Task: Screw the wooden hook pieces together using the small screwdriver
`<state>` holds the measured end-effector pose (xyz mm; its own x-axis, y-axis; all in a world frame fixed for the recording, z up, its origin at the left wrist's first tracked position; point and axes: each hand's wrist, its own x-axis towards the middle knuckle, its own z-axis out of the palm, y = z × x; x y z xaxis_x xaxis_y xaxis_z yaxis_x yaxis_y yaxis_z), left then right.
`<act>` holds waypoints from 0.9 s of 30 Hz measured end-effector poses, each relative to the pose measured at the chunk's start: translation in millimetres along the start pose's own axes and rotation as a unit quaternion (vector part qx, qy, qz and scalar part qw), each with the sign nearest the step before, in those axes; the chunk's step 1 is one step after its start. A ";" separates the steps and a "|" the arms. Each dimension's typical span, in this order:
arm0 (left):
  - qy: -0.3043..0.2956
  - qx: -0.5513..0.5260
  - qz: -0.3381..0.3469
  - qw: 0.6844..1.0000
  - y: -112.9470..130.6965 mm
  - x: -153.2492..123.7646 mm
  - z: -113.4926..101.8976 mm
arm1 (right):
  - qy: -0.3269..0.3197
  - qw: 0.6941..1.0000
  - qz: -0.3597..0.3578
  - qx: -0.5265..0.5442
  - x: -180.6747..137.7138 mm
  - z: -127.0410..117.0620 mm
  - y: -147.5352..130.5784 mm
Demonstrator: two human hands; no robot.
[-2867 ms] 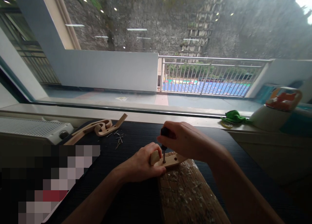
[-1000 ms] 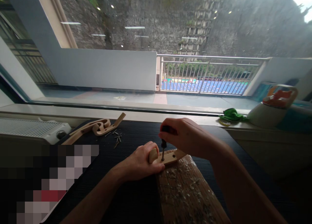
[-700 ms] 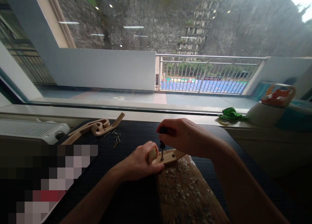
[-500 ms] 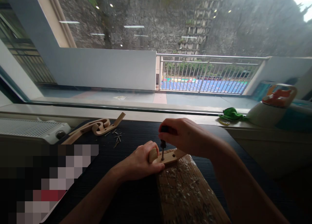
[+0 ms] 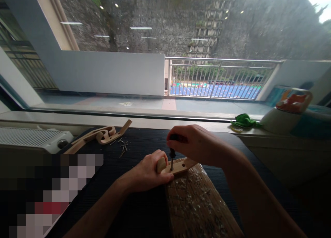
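My left hand grips the near end of a small pale wooden piece with holes in it, pressing it onto a rough brown board. My right hand is closed round the dark handle of a screwdriver. The screwdriver stands upright with its tip at the wooden piece, beside my left thumb. Both hands are over a black table in front of a large window.
Curved wooden pieces and several loose screws lie at the table's far left. A white radiator sits left. On the sill to the right are a green cloth and a white and orange object. A blurred patch covers the lower left.
My right hand has shifted slightly on the screwdriver handle while the tip stays on the wooden piece. My left hand keeps its hold. The view has drifted a little.
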<state>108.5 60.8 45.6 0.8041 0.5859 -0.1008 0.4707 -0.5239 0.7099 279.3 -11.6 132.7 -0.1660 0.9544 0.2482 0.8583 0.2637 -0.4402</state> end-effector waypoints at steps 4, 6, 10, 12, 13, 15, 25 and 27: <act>-0.002 0.001 -0.002 1.000 1.9 -0.9 -0.8 | 0.008 1.000 0.013 -0.015 1.0 2.7 2.7; 0.000 0.004 -0.001 1.000 2.3 -1.0 -1.0 | 0.017 0.999 0.013 -0.025 1.9 5.0 3.9; 0.002 0.005 0.000 1.000 1.6 -0.5 -0.9 | 0.029 0.999 0.008 -0.030 3.6 7.9 3.3; 0.003 0.004 0.003 1.000 1.0 -0.2 -0.6 | 0.024 0.999 0.007 -0.021 3.4 7.2 2.2; 0.003 0.004 0.005 1.000 0.9 -0.2 -0.5 | 0.020 1.000 0.006 -0.014 2.9 6.4 1.7; 0.003 0.003 0.004 1.000 1.2 -0.2 -0.6 | 0.008 1.000 0.003 0.005 1.6 4.4 1.1; 0.000 0.019 0.000 1.000 5.8 -0.6 -1.4 | 0.022 1.000 0.008 -0.009 3.0 7.2 6.4; 0.003 0.019 0.005 1.000 6.1 -0.7 -1.1 | 0.036 0.999 0.011 -0.018 4.3 9.5 6.3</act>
<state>110.5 57.8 50.8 0.8066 0.5841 -0.0902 0.4769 -0.5531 0.6831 279.5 -4.6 122.8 -0.1119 0.9472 0.3005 0.8784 0.2357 -0.4159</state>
